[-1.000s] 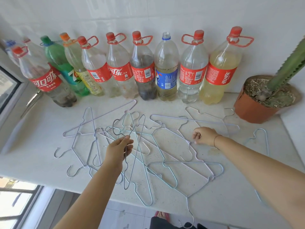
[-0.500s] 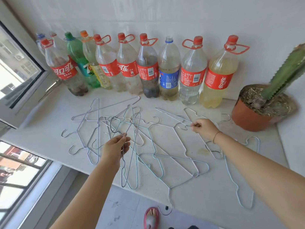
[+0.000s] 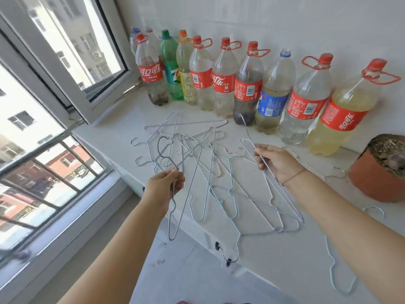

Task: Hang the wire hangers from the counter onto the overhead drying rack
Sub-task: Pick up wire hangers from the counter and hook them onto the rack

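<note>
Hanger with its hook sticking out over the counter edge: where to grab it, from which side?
Best bet: pinch the hook just below the twisted neck, coming from the front, off the counter's edge. It overhangs in free air, so the wire can be pinched all round. The shoulders lie flat, crossed with other hangers.

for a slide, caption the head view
Left hand and right hand each grip a wire hanger by the pile on the counter

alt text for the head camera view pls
A person's left hand pinches one wire hanger and the right hand grips a second hanger, over a tangled pile of hangers on a white counter. Plastic bottles line the wall behind, with a terracotta pot at right and a window at left.
</note>
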The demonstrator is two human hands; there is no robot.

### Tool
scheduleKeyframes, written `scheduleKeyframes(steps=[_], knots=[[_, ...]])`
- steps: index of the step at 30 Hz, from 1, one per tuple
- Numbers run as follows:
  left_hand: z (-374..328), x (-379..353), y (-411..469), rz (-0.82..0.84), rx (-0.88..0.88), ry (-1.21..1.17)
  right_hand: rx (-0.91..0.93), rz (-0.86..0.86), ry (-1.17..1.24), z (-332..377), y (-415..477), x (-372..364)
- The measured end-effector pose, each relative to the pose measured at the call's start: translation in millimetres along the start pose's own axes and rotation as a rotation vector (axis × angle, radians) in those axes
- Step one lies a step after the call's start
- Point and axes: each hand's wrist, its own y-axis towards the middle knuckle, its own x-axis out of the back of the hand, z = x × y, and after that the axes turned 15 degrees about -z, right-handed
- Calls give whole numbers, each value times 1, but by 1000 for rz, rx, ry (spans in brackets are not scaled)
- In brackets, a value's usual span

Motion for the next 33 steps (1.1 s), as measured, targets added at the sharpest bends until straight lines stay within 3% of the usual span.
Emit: scheduleKeyframes(steps=[15,33], knots=[[-49,235,-88,-299,-99,-265,-100,585,-71,-37,-181,-195],[-56,606,-344,-616,-306,-389,-377,1179,-78,-155,-591,-345]])
